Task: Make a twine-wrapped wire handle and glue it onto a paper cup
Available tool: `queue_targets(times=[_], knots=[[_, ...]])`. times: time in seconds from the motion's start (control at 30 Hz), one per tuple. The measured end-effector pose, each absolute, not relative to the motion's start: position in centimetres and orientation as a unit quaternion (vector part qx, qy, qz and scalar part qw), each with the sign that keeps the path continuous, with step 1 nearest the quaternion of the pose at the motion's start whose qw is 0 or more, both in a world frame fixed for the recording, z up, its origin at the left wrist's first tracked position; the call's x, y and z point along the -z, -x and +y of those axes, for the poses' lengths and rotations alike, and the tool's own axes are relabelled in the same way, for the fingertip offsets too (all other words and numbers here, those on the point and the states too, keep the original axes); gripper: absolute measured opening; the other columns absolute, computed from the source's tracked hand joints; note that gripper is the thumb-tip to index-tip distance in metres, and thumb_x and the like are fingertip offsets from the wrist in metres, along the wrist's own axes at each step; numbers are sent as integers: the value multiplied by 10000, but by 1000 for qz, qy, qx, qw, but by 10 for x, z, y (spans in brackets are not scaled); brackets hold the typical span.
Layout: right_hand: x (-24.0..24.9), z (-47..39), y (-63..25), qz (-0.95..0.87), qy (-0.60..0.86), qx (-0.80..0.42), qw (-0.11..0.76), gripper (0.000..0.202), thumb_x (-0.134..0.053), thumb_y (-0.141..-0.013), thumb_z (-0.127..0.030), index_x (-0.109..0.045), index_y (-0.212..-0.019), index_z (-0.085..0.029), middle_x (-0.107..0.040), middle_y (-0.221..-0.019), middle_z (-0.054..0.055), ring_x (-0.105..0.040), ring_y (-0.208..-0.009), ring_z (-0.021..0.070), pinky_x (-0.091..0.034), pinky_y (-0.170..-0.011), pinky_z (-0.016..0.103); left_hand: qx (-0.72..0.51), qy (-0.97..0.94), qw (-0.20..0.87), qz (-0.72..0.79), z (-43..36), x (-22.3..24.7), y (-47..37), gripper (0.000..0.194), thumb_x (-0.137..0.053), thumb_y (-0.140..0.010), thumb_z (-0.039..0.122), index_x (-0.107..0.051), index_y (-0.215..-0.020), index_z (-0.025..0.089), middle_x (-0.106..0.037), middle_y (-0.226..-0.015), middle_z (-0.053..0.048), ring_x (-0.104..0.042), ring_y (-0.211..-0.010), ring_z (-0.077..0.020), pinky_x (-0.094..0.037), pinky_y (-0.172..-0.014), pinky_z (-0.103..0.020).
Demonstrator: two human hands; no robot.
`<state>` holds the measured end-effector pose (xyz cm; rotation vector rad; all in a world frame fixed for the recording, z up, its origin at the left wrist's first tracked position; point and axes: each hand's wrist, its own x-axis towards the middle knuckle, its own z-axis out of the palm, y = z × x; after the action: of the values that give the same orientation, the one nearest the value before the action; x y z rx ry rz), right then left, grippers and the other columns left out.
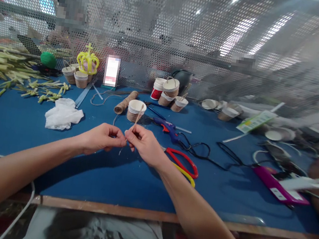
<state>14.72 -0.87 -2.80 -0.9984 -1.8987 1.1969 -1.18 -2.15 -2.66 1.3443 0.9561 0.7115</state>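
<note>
Twine (pixel 139 115) is standing up from the right hand (pixel 143 143), whose thumb and fingers are pinching it before a cup (pixel 136 113). The left hand (pixel 104 139) is meeting it, grip unclear. Scissors (pixel 183 154) are lying beside the right wrist.

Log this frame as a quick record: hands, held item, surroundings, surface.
right_hand: the right hand pinches a thin brown strand between thumb and fingers
left_hand: the left hand has thumb and forefinger together beside the strand; grip unclear
strand: one end points up, in front of the cup
beyond_hands: upright cup with white rim and brown wrapping; twine roll left of it
right_side: blue glue gun; scissors with red and yellow handles, partly hidden
left_side: crumpled white cloth or tissue
surface: blue tabletop
</note>
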Motion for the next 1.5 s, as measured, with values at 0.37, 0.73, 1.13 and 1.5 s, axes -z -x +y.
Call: queue_targets(times=[0.37,0.73,1.13,1.5], knots=[[27,-9,-146,-775,429,-336,318,250,-467,-800,-331,-430,-619,-163,-430,-482,-49,-386,-442,71,-303,-461,212,-291,-627,578,433,-19,27,13,139,-556,-643,249,-520,-647,114,-443,-572,43,-334,-470,-45,-260,-420,-178],[29,-8,-143,-791,441,-286,313,230,-476,-786,-288,-438,-601,-158,-418,-519,-42,-363,-495,80,-290,-486,209,-276,-762,352,467,-19,34,11,117,-468,-679,227,-526,-636,134,-531,-569,10,-451,-527,-97,-329,-478,-193],[30,-8,-142,-791,450,-256,326,255,-497,-766,-292,-420,-561,-160,-433,-518,-40,-362,-502,78,-286,-486,212,-297,-726,429,447,-9,42,11,255,-518,-684,367,-484,-592,132,-419,-517,51,-347,-477,-65,-260,-442,-193],[20,-5,-142,-775,393,-445,215,188,-434,-797,-313,-465,-699,-156,-466,-564,-29,-431,-451,68,-356,-438,202,-283,-659,585,378,-15,44,23,252,-588,-668,365,-510,-649,126,-385,-519,69,-285,-423,-34,-215,-391,-178]])
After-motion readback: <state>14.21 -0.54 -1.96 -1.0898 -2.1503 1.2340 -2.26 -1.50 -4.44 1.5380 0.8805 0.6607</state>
